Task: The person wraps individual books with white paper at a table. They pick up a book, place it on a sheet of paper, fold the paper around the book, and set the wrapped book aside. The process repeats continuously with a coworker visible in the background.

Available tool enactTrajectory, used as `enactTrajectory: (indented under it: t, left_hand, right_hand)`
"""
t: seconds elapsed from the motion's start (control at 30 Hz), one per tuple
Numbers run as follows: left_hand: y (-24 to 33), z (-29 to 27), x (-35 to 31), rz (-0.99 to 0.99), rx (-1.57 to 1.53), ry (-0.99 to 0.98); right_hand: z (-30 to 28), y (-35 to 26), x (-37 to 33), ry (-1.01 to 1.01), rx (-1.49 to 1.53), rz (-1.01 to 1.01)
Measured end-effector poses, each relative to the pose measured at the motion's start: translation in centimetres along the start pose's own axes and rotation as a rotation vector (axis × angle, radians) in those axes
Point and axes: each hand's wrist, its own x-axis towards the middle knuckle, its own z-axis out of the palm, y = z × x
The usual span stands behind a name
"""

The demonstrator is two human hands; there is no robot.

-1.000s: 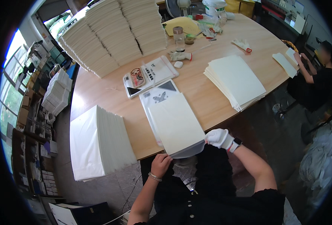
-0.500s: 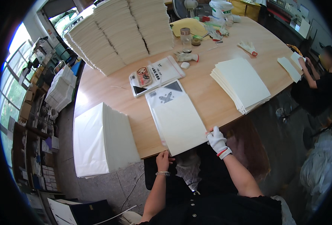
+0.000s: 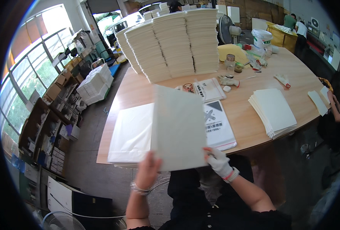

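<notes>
A large white block of paper [image 3: 181, 128] is raised and tilted above the table's near edge; its thickness is hard to judge. My bare left hand [image 3: 148, 170] grips its lower left corner. At the lower right corner, my right hand [image 3: 218, 162], in a white glove with bare fingertips, pinches the edge. Just right of the paper lies a white printed plastic bag [image 3: 220, 130] with a dark triangle on it. A white-covered paper stack [image 3: 130, 132] sits to the left, partly hidden by the held paper.
Tall paper stacks [image 3: 173, 48] rise at the back of the table. Another printed bag [image 3: 210, 90], a glass jar [image 3: 230, 65] and work gloves [image 3: 282, 80] lie beyond. A fanned paper pile [image 3: 273, 113] is at right, near a co-worker's hands [image 3: 334, 103].
Both hands have lifted the paper off the printed bag and carried it left, partly over the white-covered stack. The bag's printed front now shows. The view has tilted up and turned left.
</notes>
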Motion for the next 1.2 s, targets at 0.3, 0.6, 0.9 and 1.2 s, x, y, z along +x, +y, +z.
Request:
enactTrajectory:
  t: [0.3, 0.6, 0.9, 1.2]
  left_hand:
    - [-15.8, -11.8, 0.2, -0.210, -0.120, 0.351]
    - [-13.0, -10.0, -0.6, 0.203, -0.141, 0.976]
    - [-4.0, 3.0, -3.9, 0.379, -0.572, 0.344]
    - [-1.9, 18.4, 5.9, 0.343, -0.184, -0.178]
  right_hand:
    - [14.4, -5.4, 8.4, -0.293, 0.004, -0.083]
    - [-1.2, -0.2, 1.8, 0.150, 0.151, -0.042]
    - [-26.5, 0.5, -3.8, 0.974, 0.627, 0.324]
    - [-27.0, -1.0, -1.3, 0.973, 0.852, 0.234]
